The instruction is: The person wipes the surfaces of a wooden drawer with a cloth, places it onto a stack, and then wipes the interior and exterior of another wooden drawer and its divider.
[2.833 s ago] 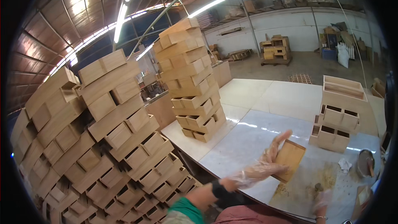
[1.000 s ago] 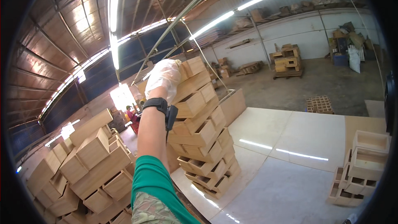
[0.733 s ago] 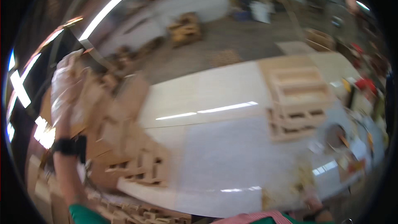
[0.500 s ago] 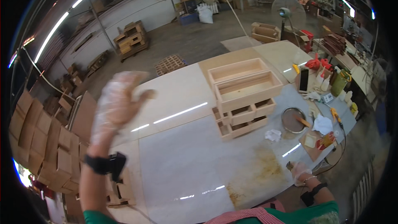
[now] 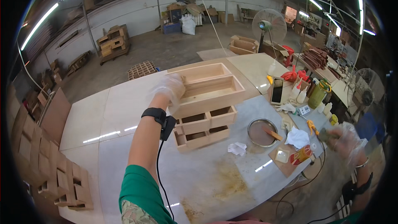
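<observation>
My left hand (image 5: 169, 89), in a clear plastic glove, is closed at the left end of a long pale wooden drawer box (image 5: 212, 101); its fingertips are partly hidden. Just behind stands a second open wooden box (image 5: 197, 71). Both rest above smaller divided wooden boxes (image 5: 208, 126) stacked on the table. Out past the table's right edge is my right hand (image 5: 346, 143), gloved too and blurred. Its fingers are closed round a small dark greenish thing I cannot make out.
A round metal pan (image 5: 249, 132) of brownish liquid holds a wooden stick (image 5: 273, 134). Crumpled white paper (image 5: 237, 148), a red-and-yellow bottle (image 5: 301, 155), a phone (image 5: 277, 90) and a green jar (image 5: 318, 95) stand or lie at the right. Stacked wooden boxes (image 5: 62, 176) are at the left.
My left hand has come from raised in the air at the left to the end of the drawer box. My right hand has moved right and away from the table's front edge. The view has shifted rightward.
</observation>
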Motion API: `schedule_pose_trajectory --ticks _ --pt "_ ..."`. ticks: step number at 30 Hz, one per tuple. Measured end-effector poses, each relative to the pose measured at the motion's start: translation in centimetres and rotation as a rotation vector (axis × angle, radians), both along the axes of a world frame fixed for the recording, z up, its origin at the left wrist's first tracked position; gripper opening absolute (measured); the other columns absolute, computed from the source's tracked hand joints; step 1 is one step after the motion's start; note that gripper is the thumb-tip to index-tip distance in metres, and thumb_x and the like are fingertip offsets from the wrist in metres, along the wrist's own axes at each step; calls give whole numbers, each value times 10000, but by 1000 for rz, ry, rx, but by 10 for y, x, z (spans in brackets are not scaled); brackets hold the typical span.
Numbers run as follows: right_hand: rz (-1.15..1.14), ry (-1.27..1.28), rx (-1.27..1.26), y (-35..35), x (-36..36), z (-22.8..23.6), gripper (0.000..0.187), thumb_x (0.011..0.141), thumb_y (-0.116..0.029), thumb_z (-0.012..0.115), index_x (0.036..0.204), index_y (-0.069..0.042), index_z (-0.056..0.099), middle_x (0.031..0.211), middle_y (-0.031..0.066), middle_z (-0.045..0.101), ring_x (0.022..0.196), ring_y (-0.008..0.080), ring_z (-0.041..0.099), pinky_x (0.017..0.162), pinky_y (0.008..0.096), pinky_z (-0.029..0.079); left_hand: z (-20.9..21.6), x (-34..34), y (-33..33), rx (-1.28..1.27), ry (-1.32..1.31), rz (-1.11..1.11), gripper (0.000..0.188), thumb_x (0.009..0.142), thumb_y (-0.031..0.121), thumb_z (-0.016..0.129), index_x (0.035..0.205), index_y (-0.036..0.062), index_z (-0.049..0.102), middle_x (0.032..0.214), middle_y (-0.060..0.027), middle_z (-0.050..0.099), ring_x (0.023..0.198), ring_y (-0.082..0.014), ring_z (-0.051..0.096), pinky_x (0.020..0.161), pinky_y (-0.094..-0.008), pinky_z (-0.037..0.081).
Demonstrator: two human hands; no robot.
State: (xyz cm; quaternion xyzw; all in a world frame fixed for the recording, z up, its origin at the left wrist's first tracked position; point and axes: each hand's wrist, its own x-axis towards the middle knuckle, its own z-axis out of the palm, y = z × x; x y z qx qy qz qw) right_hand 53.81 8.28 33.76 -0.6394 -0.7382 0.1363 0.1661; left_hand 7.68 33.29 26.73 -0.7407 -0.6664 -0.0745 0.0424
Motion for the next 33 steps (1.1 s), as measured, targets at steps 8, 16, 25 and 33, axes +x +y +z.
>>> schedule_pose_trajectory --ticks 8,16,25,33 --pt "92 40 46 1 8 -100 226 853 -145 629 1045 -28 647 871 114 641 784 213 613 706 314 487 -20 -5 -107 363 -199 -34 268 858 298 621 1030 102 686 916 -155 678 832 -296 656 781 -365 528" --pt "133 60 -6 9 -8 -178 236 868 -185 561 1021 -33 656 943 184 637 932 340 594 785 398 469 -74 41 -332 178 -274 215 200 835 158 642 1015 73 621 944 -165 635 852 -385 609 741 -431 509" --pt "-62 -9 79 130 -7 -283 315 877 -229 535 1166 -161 640 942 194 665 881 341 640 781 427 485 -252 45 -382 144 -503 47 238 721 20 664 956 52 645 856 -155 636 779 -340 630 685 -396 510" --pt "-119 -334 80 178 -25 -306 402 884 -167 457 1263 -220 582 1165 181 618 1068 308 612 910 387 492 -259 38 -362 89 -565 47 293 693 7 709 975 59 650 928 -130 630 867 -330 593 796 -415 476"
